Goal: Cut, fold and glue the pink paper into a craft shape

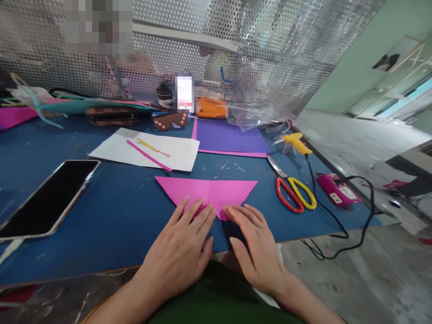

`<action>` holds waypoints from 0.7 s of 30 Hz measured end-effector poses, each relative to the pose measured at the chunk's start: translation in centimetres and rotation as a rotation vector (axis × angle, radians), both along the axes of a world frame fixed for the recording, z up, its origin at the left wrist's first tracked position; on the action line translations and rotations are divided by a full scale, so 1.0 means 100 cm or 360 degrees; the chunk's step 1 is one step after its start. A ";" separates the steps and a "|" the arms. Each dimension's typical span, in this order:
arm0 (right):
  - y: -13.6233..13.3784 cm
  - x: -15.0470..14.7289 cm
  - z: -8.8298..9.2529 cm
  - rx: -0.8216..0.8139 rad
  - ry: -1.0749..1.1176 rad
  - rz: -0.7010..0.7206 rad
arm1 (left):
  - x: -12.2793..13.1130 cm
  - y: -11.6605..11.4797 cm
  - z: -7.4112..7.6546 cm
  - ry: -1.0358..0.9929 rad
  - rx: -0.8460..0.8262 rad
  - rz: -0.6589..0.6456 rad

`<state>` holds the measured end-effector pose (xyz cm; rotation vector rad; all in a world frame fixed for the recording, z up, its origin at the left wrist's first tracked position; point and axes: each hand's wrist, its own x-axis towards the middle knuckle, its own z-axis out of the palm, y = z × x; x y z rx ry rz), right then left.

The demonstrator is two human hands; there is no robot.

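Observation:
A pink sheet of paper [209,191], folded into a triangle with its long edge away from me, lies flat on the blue tabletop. My left hand [184,240] rests on its lower left part, fingers stretched out and flat. On the lower right edge, near the point closest to me, lie the fingertips of my right hand [254,245], its thumb held apart from the fingers. The triangle's near tip is partly covered by my fingers.
Red and yellow scissors [281,175], a yellow glue gun [297,143] and a magenta power socket [338,189] with black cables are at the right. Purple paper [231,135] and a white sheet [111,146] lie behind. A phone [50,198] is at the left.

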<state>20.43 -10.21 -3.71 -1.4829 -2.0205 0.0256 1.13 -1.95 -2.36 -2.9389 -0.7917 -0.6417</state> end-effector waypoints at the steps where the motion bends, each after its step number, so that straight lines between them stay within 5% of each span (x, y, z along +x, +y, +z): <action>1: 0.002 -0.002 0.001 0.0004 -0.0072 -0.0005 | 0.000 0.000 0.000 -0.0001 -0.0011 0.0006; 8: 0.012 -0.015 0.002 0.0184 -0.0345 -0.0075 | -0.001 0.000 -0.001 -0.0021 -0.0075 0.0006; 12: 0.011 -0.013 -0.001 0.0167 -0.0257 -0.0069 | -0.006 0.000 -0.003 -0.0054 -0.0048 0.0071; 17: 0.012 -0.013 -0.002 0.0123 -0.0136 -0.0154 | -0.016 0.002 -0.009 -0.0272 0.0076 0.0424; 21: 0.019 -0.009 0.003 0.0090 -0.0043 -0.0249 | -0.021 0.001 -0.009 -0.0126 0.0115 0.0377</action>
